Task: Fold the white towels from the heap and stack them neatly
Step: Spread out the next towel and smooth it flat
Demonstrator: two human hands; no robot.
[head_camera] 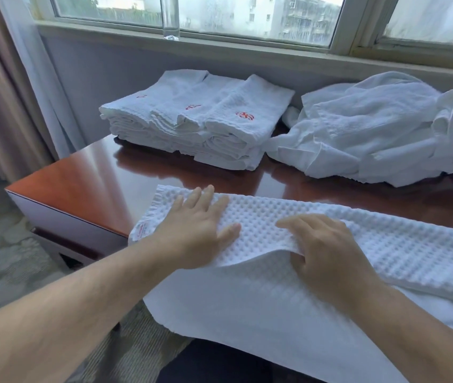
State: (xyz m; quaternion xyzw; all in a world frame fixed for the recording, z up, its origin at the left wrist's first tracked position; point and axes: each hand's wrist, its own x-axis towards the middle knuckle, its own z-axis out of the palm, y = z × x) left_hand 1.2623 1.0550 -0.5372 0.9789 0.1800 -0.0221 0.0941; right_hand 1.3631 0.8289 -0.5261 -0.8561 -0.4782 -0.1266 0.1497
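Towel (385, 244) half folded on the bench (81, 172).
Left hand (195, 228) presses it flat, fingers apart; right hand (327, 244) beside pinches its fold.

1. A towel (247, 294) lies across the near edge of the surface (87, 172), its front hanging over.
2. On it, the left hand (192, 230) lies flat at the left end; the right hand (330, 244) grips the fold beside it.
3. Behind, the stack (192, 120) sits left, with the heap (371, 128) just beside it on the right.
4. A glass (170, 23) stands on the sill (247, 48) behind the stack.
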